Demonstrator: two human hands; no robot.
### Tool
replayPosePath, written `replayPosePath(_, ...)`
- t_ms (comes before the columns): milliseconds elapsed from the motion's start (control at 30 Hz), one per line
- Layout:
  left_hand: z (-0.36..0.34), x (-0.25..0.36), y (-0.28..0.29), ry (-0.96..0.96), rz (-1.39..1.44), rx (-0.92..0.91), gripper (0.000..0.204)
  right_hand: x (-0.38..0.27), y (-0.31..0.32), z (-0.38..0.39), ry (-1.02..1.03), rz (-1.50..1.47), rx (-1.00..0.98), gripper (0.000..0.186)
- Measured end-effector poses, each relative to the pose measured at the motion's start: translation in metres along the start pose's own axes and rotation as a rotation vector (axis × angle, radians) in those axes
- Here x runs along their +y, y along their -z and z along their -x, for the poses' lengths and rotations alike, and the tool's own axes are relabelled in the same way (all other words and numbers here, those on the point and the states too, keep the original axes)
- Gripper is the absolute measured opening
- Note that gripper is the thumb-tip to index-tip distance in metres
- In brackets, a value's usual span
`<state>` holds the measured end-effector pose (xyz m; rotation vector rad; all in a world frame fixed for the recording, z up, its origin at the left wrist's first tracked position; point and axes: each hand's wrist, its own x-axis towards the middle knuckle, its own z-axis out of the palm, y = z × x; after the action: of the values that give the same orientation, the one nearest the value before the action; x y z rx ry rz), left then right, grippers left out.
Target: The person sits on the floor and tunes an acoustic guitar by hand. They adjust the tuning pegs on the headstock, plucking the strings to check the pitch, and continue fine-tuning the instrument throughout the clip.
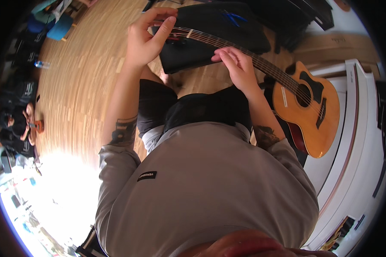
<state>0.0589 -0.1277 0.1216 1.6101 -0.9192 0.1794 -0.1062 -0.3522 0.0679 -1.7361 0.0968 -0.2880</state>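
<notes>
An acoustic guitar [328,111] lies at my right, its neck [272,70] reaching up-left across a black padded surface [188,60]. My left hand [148,40] is at the headstock [176,36], thumb raised and fingers curled toward one another; whatever they grip is hidden or too thin to make out. My right hand [233,66] is just below the middle of the neck, fingertips drawn in to the thumb; I cannot tell what, if anything, is between them. Blue-handled pliers [235,18] rest on the black surface above the neck.
A white piano-like case [356,94] stands behind the guitar on the right. Along the left are blue chairs [58,30], a water bottle [42,64] on the wooden floor [81,85], and another person [19,120] seated with a small orange instrument.
</notes>
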Motion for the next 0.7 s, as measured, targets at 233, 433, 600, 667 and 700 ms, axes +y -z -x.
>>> replayPosePath(233,0.044,-0.134,0.003,0.869,0.488,0.553,0.024,0.056,0.017,-0.040,0.445,1.168,0.118,0.054)
replayPosePath(433,0.076,-0.187,-0.028,1.054,0.574,0.829,0.029,0.068,0.046,-0.046,0.106,1.298,-0.076,0.062)
replayPosePath(600,0.098,-0.202,-0.052,0.926,0.383,0.613,0.034,0.075,0.023,-0.086,0.074,1.201,-0.138,0.054)
replayPosePath(667,0.100,-0.207,-0.051,0.917,0.379,0.580,0.035,0.069,0.003,-0.102,-0.055,1.216,-0.202,0.047)
replayPosePath(700,0.100,-0.207,-0.050,0.916,0.369,0.567,0.036,0.068,-0.004,-0.107,-0.128,1.223,-0.233,0.044)
